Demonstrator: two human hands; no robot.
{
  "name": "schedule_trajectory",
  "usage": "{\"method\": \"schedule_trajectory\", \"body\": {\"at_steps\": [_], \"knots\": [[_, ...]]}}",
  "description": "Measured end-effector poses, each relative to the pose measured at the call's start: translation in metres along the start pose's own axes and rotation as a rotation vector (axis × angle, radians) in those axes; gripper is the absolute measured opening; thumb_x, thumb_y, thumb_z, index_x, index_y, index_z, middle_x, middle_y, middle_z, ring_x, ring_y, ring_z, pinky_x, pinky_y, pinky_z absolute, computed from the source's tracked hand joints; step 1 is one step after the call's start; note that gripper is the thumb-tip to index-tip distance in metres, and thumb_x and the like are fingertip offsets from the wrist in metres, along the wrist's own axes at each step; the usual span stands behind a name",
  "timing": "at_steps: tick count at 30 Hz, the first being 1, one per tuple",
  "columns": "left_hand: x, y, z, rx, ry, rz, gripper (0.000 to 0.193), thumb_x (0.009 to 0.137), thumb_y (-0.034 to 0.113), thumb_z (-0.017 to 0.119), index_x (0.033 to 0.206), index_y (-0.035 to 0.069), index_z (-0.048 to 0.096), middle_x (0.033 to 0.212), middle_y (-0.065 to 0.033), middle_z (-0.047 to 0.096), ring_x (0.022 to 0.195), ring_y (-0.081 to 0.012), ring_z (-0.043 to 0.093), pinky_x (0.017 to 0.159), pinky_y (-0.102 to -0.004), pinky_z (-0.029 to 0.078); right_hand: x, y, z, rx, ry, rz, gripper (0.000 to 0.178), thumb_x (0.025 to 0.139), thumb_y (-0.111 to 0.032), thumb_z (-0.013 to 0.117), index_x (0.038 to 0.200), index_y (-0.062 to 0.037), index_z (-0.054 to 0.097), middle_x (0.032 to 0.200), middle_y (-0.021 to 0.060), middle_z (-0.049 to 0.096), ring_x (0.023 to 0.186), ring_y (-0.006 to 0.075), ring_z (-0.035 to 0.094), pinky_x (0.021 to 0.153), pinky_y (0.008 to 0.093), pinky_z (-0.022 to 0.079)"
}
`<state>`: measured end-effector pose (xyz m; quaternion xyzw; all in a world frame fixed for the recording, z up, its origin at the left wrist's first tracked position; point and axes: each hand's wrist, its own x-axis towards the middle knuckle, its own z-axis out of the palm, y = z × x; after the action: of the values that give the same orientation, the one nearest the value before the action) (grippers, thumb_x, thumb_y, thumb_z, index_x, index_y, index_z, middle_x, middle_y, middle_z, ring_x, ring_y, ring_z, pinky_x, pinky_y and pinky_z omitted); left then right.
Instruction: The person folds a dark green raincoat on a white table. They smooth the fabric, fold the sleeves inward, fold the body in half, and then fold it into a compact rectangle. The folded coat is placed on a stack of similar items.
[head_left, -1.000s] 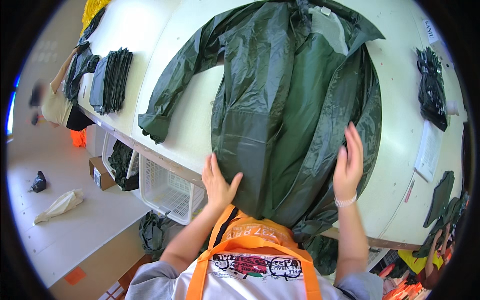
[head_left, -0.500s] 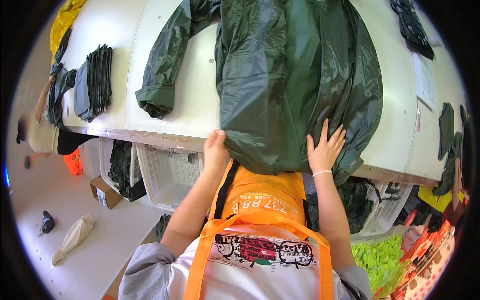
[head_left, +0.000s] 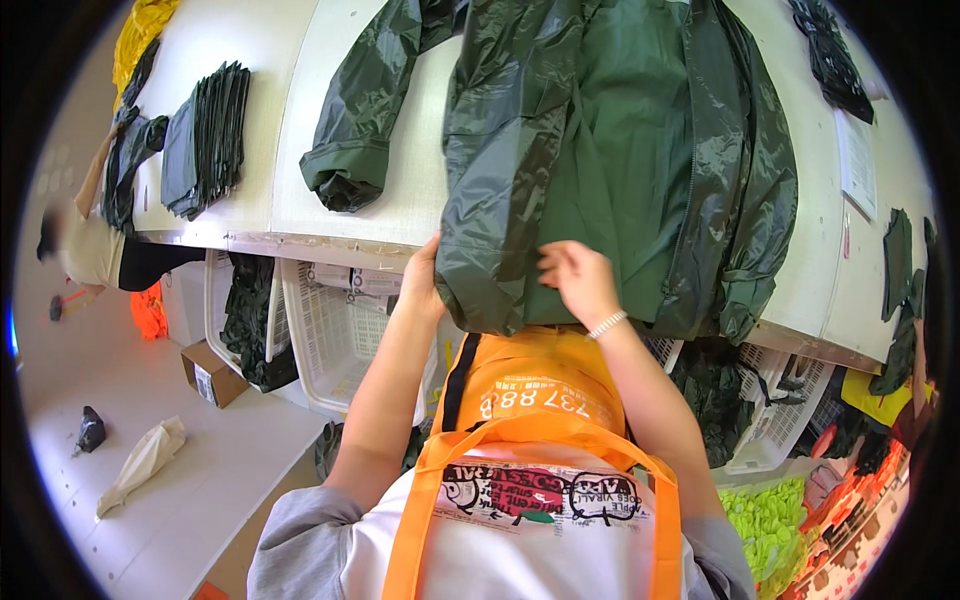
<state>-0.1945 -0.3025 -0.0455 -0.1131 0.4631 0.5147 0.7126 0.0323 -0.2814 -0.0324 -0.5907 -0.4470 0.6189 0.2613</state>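
Note:
A glossy dark green rain jacket (head_left: 500,200) lies front-open on the white table, its lower hem hanging over the near edge. The matte green lining (head_left: 625,190) shows between the two front panels. At the left side of the hem, my left hand (head_left: 425,280) is closed on the jacket, fingers partly hidden by the cloth. My right hand (head_left: 585,285) is over the lining, just right of the left panel's edge. Its fingers are loosely bent and apart, with nothing seen in them. One sleeve (head_left: 350,165) stretches out to the left, its cuff toward me.
A stack of folded dark garments (head_left: 205,140) stands on the table (head_left: 290,215) at left, near another person (head_left: 85,250). White plastic crates (head_left: 335,340) sit below the table edge. A cardboard box (head_left: 212,375) is on the floor. Bright yellow-green cloth (head_left: 765,520) lies at lower right.
My right hand has left the right panel and moved left to beside the left panel's edge, fingers now bent. The front opening is wider, showing more lining. My left hand still grips the hem.

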Motion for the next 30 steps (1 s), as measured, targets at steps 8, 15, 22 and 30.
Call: {"method": "schedule_trajectory", "body": {"at_steps": [8,15,22,30], "knots": [[0.025,-0.023,-0.009,0.998,0.217,0.579,0.024,0.097,0.023,0.047,0.100,0.002,0.057,0.088,-0.0074,0.060,0.080,-0.0140,0.055,0.075,-0.0275,0.045,0.016,-0.024,0.035,0.627,-0.508,0.104,0.033,0.089,-0.011,0.058,0.120,0.0018,0.054,0.118,0.0071,0.058,0.106,0.0129,0.053,0.090,0.0266,0.043],[0.002,-0.009,0.017,0.693,0.281,0.514,0.037,0.096,0.027,0.046,0.113,-0.005,0.054,0.105,-0.0095,0.061,0.096,-0.0158,0.055,0.086,-0.0275,0.043,0.009,-0.038,0.013,0.912,-0.552,0.182,0.030,0.091,-0.012,0.052,0.118,0.0008,0.054,0.115,0.0060,0.061,0.102,0.0145,0.056,0.090,0.0276,0.043],[0.005,0.011,0.007,1.064,0.481,1.040,0.029,0.098,0.025,0.045,0.093,-0.003,0.050,0.078,-0.0138,0.057,0.072,-0.0236,0.052,0.071,-0.0348,0.043,-0.013,-0.013,-0.041,0.526,0.167,-0.028,0.015,0.092,-0.019,0.057,0.096,-0.0054,0.054,0.081,-0.0042,0.056,0.069,0.0056,0.049,0.059,0.0212,0.040],[0.023,-0.009,0.015,1.541,0.826,0.837,0.027,0.088,0.024,0.052,0.105,0.004,0.046,0.094,-0.0213,0.061,0.087,-0.0419,0.059,0.073,-0.0497,0.044,-0.016,0.061,-0.077,-0.322,0.364,-0.181,0.027,0.088,-0.019,0.062,0.083,-0.0018,0.042,0.059,0.0081,0.047,0.052,0.0168,0.045,0.053,0.0312,0.041]]}}
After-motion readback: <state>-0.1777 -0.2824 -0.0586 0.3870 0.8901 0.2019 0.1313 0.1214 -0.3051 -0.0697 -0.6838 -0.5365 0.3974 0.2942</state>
